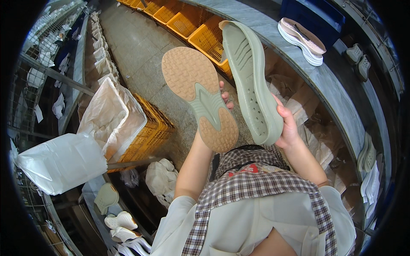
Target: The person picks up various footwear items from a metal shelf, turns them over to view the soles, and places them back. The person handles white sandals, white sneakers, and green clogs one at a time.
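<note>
Far left: a pale plastic bag (62, 162) was seen, its right end set before a paper-lined yellow crate (156, 130).
Lower left: a green piece (106, 198) was spotted, with white pieces (121, 222) laid just below it.
White bundle: a crumpled heap of cloth (162, 181) was left low, beside the left forearm.
Tan-and-green sole: up it was held, this sole (211, 100), tread shown, tilted, wide end at upper left.
Left hand: the sole was clasped by the left hand (226, 94), fingertips curled round its right edge; the palm was hidden.
Yellow crates: a row (209, 36) was lined up beyond the soles.
Green sole: just right, apart from the first, a hollow sole (255, 91) was held near-upright, its grooved, holed inside shown.
Right hand: the hollow sole's lower end was gripped by the right hand (288, 128), thumb pressed at its right edge; the hidden fingers' placing could not be told.
Grey bench: on this bench (324, 85), a white-and-tan sole stack (302, 40) was set beside a blue bin (320, 15).
</note>
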### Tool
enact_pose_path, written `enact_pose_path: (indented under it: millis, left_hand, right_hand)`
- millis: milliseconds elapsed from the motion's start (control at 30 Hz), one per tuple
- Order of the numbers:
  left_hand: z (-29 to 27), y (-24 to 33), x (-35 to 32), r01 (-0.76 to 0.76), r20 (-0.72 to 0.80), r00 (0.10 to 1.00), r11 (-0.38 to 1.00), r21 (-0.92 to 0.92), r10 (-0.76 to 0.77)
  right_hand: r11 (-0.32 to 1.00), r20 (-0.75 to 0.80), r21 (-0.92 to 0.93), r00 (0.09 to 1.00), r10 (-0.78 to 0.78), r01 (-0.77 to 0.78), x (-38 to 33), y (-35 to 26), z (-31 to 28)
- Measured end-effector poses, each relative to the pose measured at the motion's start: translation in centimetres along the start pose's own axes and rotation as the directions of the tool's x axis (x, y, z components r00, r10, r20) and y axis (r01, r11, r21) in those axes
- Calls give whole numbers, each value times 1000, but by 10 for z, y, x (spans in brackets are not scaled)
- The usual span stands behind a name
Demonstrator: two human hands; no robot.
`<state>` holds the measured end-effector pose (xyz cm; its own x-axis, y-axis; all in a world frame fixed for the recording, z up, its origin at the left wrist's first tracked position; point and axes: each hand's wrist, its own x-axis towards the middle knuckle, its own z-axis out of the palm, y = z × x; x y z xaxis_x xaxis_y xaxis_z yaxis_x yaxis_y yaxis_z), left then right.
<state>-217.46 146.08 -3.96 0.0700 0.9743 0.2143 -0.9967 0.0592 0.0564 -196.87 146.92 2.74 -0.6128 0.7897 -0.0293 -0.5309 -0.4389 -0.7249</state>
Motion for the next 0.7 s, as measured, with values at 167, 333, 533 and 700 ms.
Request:
enact_pose_path:
  millis: [167,333,533,700]
  left_hand:
    - [9,-12,-4,166,-358,932,944,286,-56]
    - [19,-25,-8,125,-178,978,987,102,-106]
    - [25,-31,-2,-17,-171,982,931,364,84]
    - [26,-40,-4,-47,-201,971,932,360,127]
  right_hand:
    - [644,132,-720,962,-240,259,7,8,7]
    - [525,307,-779,939,-158,343,12,5,9]
    - [666,231,-689,958,-170,284,12,0,13]
    - [697,188,-660,960,-208,281,8,-3,12]
